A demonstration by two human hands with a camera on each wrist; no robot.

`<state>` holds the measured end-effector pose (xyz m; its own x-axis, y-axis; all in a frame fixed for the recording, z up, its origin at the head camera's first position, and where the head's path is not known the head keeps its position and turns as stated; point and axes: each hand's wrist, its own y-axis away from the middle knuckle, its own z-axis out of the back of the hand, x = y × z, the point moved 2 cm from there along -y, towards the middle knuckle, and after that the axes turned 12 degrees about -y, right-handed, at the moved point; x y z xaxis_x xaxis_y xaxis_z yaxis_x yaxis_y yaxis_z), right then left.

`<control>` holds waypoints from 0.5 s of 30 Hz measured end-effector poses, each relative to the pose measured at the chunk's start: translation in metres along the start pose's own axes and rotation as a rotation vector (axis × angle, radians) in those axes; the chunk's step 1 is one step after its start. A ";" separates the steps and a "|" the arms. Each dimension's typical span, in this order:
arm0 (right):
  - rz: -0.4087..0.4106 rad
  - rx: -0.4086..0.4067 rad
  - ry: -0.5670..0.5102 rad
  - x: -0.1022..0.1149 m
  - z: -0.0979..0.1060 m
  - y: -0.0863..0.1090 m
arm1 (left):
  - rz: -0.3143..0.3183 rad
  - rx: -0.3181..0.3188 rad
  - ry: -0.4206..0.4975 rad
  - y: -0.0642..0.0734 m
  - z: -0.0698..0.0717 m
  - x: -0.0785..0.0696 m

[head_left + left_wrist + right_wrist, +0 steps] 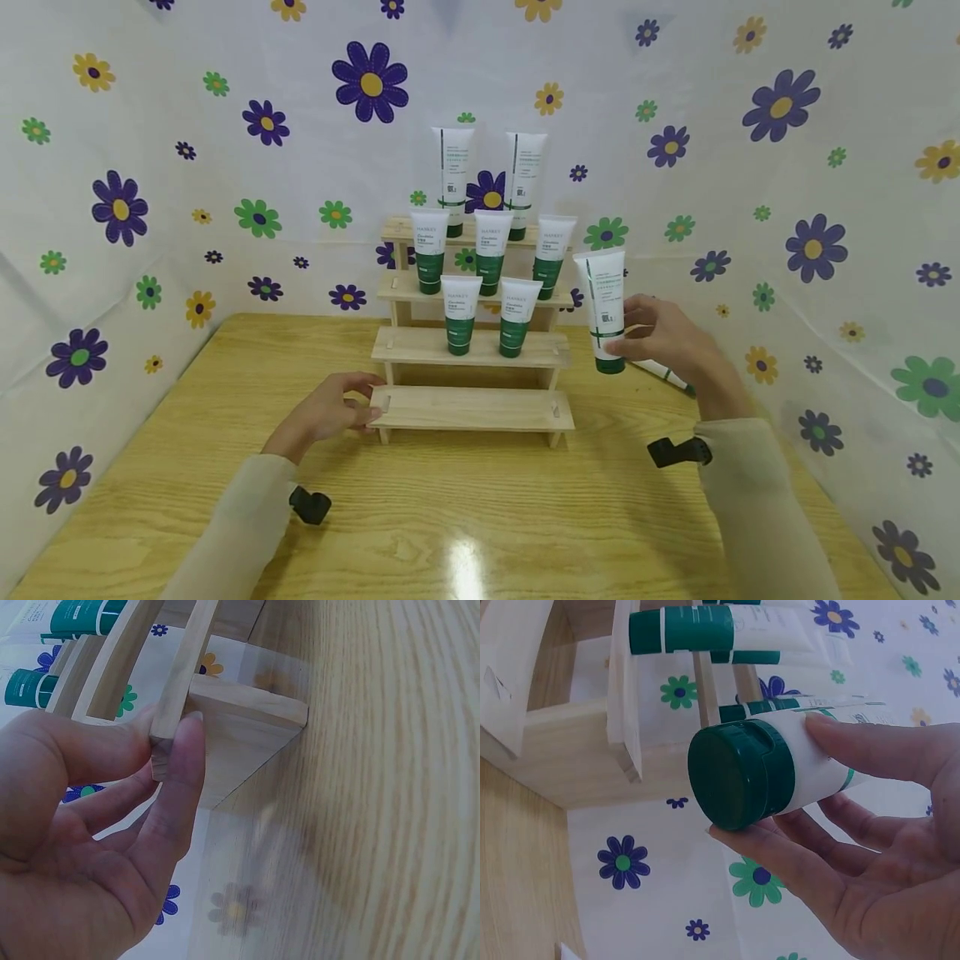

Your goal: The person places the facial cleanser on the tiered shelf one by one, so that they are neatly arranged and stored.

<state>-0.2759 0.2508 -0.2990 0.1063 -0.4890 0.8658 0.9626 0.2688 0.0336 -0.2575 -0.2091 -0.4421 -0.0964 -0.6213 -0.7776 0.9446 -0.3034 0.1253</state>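
My right hand (663, 337) holds a white squeeze tube (604, 300) upright, dark green cap down, off the right side of a wooden tiered stand (472, 408). In the right wrist view the tube's green cap (735, 776) faces the camera, with thumb and fingers around the lower end. My left hand (333, 410) pinches the left end of the lowest shelf (180, 697) between thumb and fingers. Two tall tubes stand on the top tier, three smaller green-and-white tubes (491, 250) on the tier below, and two more (460, 315) under those.
Another white tube (663, 375) lies on the wooden table (450, 500), partly hidden behind my right hand. A flower-patterned cloth (300, 167) hangs behind the stand and along both sides. The lowest shelf bears no tube.
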 end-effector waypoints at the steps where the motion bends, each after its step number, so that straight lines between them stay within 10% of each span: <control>1: 0.005 0.001 -0.015 0.001 -0.001 0.000 | 0.005 -0.002 0.003 0.000 0.000 0.000; 15: 0.083 0.027 -0.085 -0.001 -0.047 -0.007 | 0.030 0.002 -0.005 -0.002 0.001 0.002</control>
<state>-0.2715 0.2106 -0.3237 0.1629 -0.3922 0.9053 0.9441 0.3286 -0.0275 -0.2597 -0.2101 -0.4430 -0.0694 -0.6340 -0.7702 0.9465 -0.2857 0.1499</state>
